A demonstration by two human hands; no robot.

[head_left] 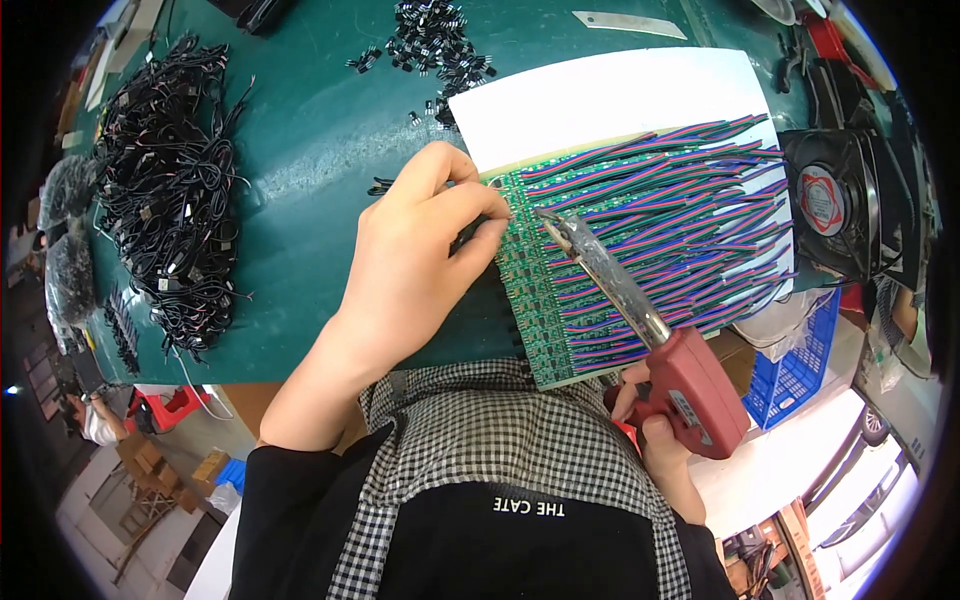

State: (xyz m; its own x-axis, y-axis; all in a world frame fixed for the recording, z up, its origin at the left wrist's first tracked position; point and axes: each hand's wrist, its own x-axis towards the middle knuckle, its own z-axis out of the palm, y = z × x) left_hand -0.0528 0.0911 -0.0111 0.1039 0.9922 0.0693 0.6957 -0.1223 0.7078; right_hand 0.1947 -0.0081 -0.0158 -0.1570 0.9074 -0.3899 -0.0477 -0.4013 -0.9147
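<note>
My left hand (425, 235) is closed in a pinch at the upper left edge of a panel of green circuit boards (535, 300); what sits between its fingertips is too small to make out. Rows of striped multicoloured wires (650, 220) run rightward from the panel. My right hand (660, 440) is wrapped round the handle of a red soldering gun (695, 390). Its metal tip slants up and left over the panel, just right of my left fingertips; whether it touches the board I cannot tell. Small black parts line the panel's left edge. Beneath the wires lies a white sheet (620, 95).
Black cables (165, 210) are heaped on the left of the green table (300, 130). Loose small black components (435, 40) lie at the far middle, near a flat metal blade (630, 24). A black fan (835, 200) stands right, above a blue crate (800, 365).
</note>
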